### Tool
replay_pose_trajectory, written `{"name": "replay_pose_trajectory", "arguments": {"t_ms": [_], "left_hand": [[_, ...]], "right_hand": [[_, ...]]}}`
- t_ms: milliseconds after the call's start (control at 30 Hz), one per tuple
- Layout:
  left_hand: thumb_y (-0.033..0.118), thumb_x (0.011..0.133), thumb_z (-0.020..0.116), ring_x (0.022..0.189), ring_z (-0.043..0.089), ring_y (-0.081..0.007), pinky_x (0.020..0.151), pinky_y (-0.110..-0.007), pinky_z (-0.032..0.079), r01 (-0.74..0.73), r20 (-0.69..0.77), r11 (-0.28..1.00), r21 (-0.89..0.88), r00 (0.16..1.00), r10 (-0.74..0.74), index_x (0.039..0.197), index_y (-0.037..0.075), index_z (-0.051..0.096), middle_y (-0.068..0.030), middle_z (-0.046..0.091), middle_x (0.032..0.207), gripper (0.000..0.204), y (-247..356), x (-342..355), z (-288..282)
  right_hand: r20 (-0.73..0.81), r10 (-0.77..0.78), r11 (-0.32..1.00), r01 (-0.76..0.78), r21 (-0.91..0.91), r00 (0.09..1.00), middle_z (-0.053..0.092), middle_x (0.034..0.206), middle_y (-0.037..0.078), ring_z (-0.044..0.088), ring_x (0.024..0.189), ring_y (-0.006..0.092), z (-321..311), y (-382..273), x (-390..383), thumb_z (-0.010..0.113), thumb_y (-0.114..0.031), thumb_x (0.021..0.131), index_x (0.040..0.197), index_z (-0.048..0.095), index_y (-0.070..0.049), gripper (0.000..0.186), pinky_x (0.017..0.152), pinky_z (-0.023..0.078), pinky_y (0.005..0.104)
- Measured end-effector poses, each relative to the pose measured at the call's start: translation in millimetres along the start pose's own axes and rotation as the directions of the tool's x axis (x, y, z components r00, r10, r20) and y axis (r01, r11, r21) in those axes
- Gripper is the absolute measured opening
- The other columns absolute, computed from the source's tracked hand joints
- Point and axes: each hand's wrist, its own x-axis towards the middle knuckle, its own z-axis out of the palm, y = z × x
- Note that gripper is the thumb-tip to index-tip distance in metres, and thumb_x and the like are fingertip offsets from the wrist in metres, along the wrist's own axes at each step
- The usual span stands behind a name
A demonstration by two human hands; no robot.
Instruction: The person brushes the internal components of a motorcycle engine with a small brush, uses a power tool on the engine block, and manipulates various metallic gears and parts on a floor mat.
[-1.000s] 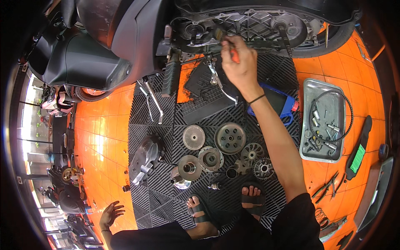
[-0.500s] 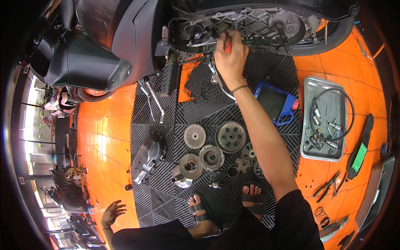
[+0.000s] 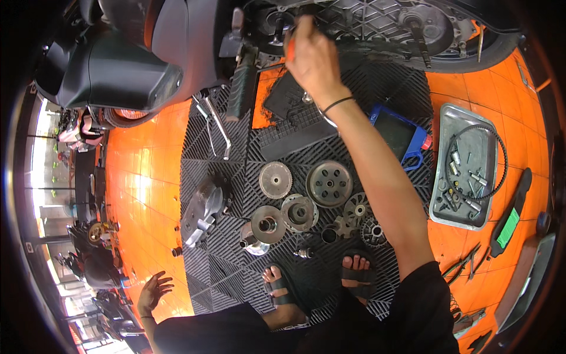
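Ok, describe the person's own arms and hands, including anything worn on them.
The right hand and left hand are both ungloved. A thin dark band circles the right wrist, and the left wrist has a similar one. The right arm has a short black sleeve, leaving the forearm bare.

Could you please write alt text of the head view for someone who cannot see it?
A person's right hand holds an orange-handled tool at the opened casing of a scooter; the open left hand hovers above an orange floor. Metal parts lie on a black mat, with a tray of small pieces at right.
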Motion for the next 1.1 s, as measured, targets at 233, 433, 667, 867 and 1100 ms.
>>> {"name": "replay_pose_trajectory", "arguments": {"t_ms": [233,433,667,867,1100], "left_hand": [[0.039,0.108,0.047,0.1,0.071,-0.0315,0.09,-0.04,0.057,0.069,-0.048,0.996,0.064,0.997,-0.066,0.146,0.0,0.045,-0.022,0.066,0.124,0.054,-28.7,-7.0,-26.8],[0.036,0.109,0.046,0.105,0.069,-0.0312,0.094,-0.041,0.055,-0.016,0.024,0.999,-0.028,1.0,0.016,0.146,0.001,0.045,-0.0219,0.066,0.124,0.051,2.6,-6.3,4.3],[0.037,0.108,0.047,0.104,0.07,-0.032,0.093,-0.041,0.055,0.022,0.001,0.999,0.026,1.0,-0.022,0.147,0.0,0.044,-0.0223,0.066,0.124,0.054,-16.8,-2.2,-17.5],[0.039,0.108,0.048,0.105,0.069,-0.0331,0.093,-0.042,0.056,-0.008,0.003,1.0,0.004,1.0,0.008,0.147,0.0,0.044,-0.0233,0.066,0.125,0.055,-11.7,4.6,-12.7],[0.037,0.109,0.046,0.105,0.069,-0.0341,0.093,-0.043,0.056,0.043,0.008,0.999,0.018,0.999,-0.043,0.147,-0.001,0.043,-0.0242,0.065,0.125,0.054,-16.2,1.6,-12.9]], "right_hand": [[0.094,-0.041,0.998,0.045,-0.041,0.995,0.067,0.074,0.029,0.068,0.067,0.0466,-35.0,0.0,8.2,0.056,-0.015,0.096,0.1,0.057,0.006,0.021,0.059,0.057,0.0513],[-0.044,0.18,0.983,-0.178,0.052,0.983,0.066,0.073,0.028,0.066,0.066,0.047,-29.0,-16.5,19.8,0.059,-0.015,0.094,0.097,0.058,0.004,0.019,0.059,0.053,0.0547],[0.111,0.639,0.071,-0.202,0.977,0.761,0.071,0.078,0.017,0.072,0.065,0.031,-7.5,-5.2,10.6,0.058,-0.016,0.101,0.106,0.055,0.003,0.02,0.059,0.06,0.041],[-0.168,0.081,0.996,-0.083,-0.008,0.983,0.066,0.073,0.023,0.068,0.062,0.0412,12.3,-12.1,-8.5,0.062,-0.012,0.095,0.107,0.055,0.002,0.019,0.058,0.056,0.044],[0.272,0.669,-0.198,-0.187,0.962,0.692,0.068,0.082,0.019,0.066,0.068,0.0242,-16.2,1.7,1.7,0.048,-0.023,0.105,0.112,0.055,0.003,0.029,0.062,0.058,0.0392]]}}
